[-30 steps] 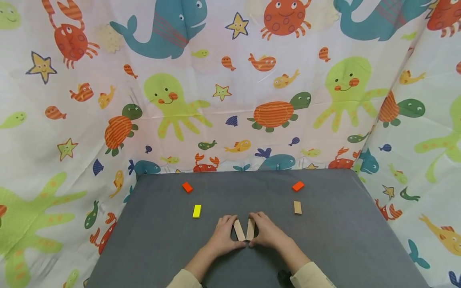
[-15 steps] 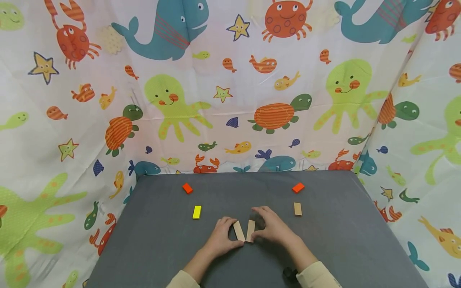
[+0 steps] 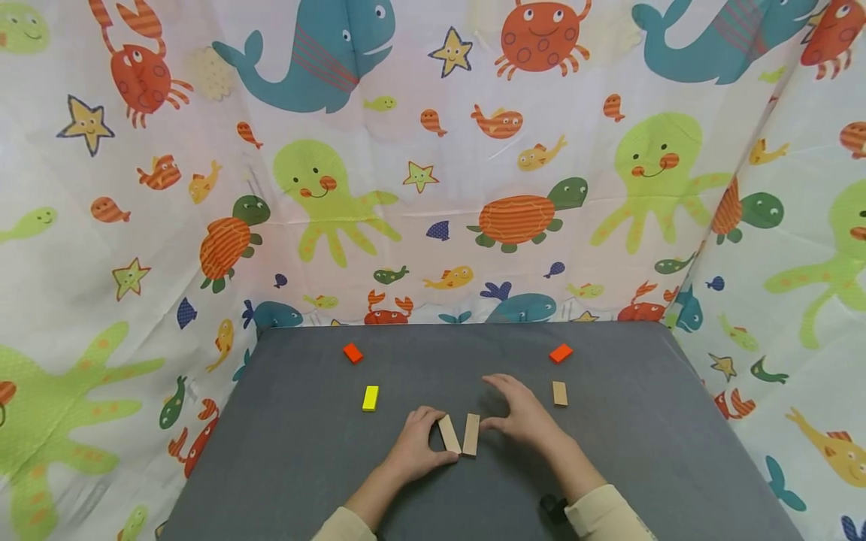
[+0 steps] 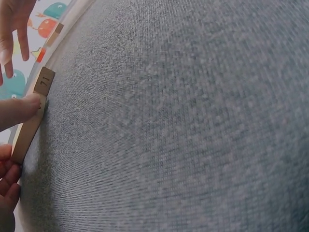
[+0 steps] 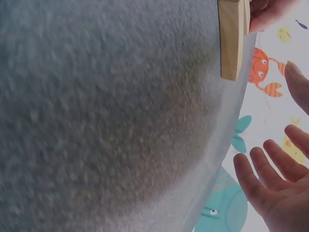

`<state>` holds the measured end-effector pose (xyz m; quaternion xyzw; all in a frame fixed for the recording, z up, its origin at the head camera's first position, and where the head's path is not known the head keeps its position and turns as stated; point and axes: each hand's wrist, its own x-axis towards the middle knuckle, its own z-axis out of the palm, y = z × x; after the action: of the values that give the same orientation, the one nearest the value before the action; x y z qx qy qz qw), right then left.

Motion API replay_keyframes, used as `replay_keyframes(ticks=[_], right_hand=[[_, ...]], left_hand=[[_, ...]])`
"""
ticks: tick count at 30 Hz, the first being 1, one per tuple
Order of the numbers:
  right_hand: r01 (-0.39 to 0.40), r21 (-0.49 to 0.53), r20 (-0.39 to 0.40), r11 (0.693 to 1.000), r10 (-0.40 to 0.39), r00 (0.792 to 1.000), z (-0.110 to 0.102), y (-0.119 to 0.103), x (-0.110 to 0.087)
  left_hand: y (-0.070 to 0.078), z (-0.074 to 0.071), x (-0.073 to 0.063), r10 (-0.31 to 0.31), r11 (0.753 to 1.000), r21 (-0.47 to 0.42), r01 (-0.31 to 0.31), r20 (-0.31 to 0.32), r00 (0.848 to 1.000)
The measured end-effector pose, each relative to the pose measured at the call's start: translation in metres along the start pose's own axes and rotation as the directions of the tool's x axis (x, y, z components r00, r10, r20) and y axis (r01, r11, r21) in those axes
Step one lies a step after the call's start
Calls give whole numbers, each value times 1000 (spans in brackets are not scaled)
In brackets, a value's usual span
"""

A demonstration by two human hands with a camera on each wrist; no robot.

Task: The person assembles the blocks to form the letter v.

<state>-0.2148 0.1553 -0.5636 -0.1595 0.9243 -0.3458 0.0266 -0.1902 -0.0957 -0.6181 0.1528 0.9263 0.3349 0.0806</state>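
Two plain wooden blocks lie near the middle of the grey table in the head view, near ends together and far ends spread in a V. My left hand [image 3: 414, 445] grips the left wooden block [image 3: 449, 435] end to end, thumb at its near end and fingers at its far end. The left wrist view shows that thumb [image 4: 21, 110] against the block [image 4: 29, 130]; the neighbouring block [image 4: 44, 80] bears printed digits. My right hand [image 3: 526, 417] is spread and holds nothing, just right of the right wooden block [image 3: 470, 435]. In the right wrist view its fingers [image 5: 258, 166] are apart from the block [image 5: 231, 41].
Farther back on the table [image 3: 298, 451] lie a yellow block [image 3: 370, 398] and an orange block [image 3: 352, 353] at left. Another orange block [image 3: 560, 353] and a wooden block [image 3: 559, 394] are at right. A sea-animal curtain [image 3: 433, 225] hangs behind the table.
My right hand has let go of the right wooden block and moved away to the right and slightly back, its fingers spreading. My left hand has kept its grip, and the blocks stay in place.
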Motion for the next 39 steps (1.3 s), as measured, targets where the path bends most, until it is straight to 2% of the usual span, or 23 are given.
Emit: replay_keyframes(ticks=[6,16,32,39], right_hand=[[19,-17,-14,1000,-19,1000,-8,4,1],[-22,-16,-25,1000,21,999,-20,16,1],[-11,-21,-73,1000,10,997,-37,39,-5],[-44,-29,-83,999,41,996,-42,48,-7]], left_hand=[[1,0,0,-15,1000,-8,15,4,1000],[0,1,1,-32,999,-14,33,16,999],[-1,1,1,-15,999,-33,15,1,1000],[-1,-1,-1,-25,999,-31,26,23,999]])
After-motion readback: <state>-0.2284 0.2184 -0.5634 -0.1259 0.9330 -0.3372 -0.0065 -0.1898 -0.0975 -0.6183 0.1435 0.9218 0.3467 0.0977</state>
